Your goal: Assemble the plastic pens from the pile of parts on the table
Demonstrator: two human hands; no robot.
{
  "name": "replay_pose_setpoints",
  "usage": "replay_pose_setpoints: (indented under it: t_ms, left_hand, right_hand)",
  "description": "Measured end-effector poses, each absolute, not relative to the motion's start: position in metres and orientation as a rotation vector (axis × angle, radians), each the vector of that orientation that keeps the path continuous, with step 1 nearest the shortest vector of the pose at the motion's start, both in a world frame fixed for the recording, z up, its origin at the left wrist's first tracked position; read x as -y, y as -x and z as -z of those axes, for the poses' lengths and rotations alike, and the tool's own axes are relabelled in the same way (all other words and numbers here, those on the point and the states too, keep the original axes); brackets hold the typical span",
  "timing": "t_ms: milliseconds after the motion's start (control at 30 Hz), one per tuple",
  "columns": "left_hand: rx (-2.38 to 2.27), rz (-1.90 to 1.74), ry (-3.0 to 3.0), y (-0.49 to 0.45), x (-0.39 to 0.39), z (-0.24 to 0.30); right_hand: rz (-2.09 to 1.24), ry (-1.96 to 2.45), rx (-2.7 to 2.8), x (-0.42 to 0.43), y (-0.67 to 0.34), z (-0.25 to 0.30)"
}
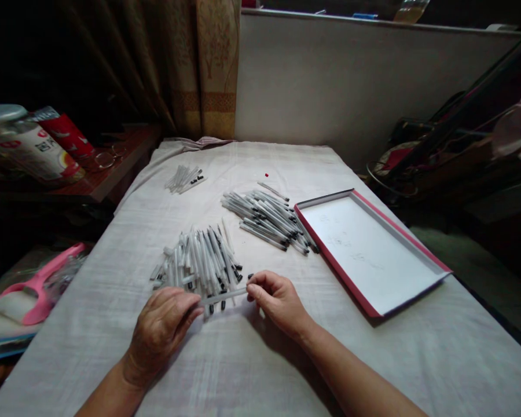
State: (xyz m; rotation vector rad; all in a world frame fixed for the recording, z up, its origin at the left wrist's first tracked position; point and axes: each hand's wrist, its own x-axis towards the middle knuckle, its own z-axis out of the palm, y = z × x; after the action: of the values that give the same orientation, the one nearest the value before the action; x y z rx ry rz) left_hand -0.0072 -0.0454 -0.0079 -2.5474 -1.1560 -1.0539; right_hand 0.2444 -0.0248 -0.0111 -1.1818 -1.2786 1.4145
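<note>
A translucent pen (226,296) is held almost level between my two hands. My left hand (162,324) pinches its left end, and my right hand (275,298) has thumb and fingers closed on its right end. A small black piece (250,276) shows at my right fingertips; whether it is joined to the pen I cannot tell. Just beyond the hands lies a loose pile of clear pen parts with black ends (195,258). Farther back to the right is a pile of pens with black tips (264,214), pointing mostly toward the box lid.
A shallow red-rimmed box lid (377,310) with a white inside lies on the right of the cloth-covered table (113,359). Farther off are a small group of clear tubes (183,179) and a red bit (266,175). A jar (30,145) and a pink-handled tool (43,284) are at left.
</note>
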Motion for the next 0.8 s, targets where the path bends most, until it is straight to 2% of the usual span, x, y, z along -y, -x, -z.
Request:
replay_pose_setpoints:
  t_ms: [267,433,533,633,800]
  left_hand:
    - [1.151,1.025,2.819,0.009,0.03,-0.017]
    - [1.756,1.053,3.056,0.012,0.011,-0.027]
    - [1.974,1.136,2.938,0.012,0.004,-0.028]
    - [1.839,1.147,2.712,0.017,-0.001,-0.025]
    - [1.844,1.091,2.156,0.045,-0.018,-0.001]
  right_hand:
    - [-1.312,1.08,1.296,0.02,-0.252,0.005]
    - [-1.038,1.031,1.349,0.014,-0.26,0.009]
    - [-0.965,1.027,1.29,0.01,-0.263,0.014]
    - [-0.976,1.125,1.301,0.008,-0.262,0.019]
    - [-0.63,1.406,1.383,0.003,-0.265,0.021]
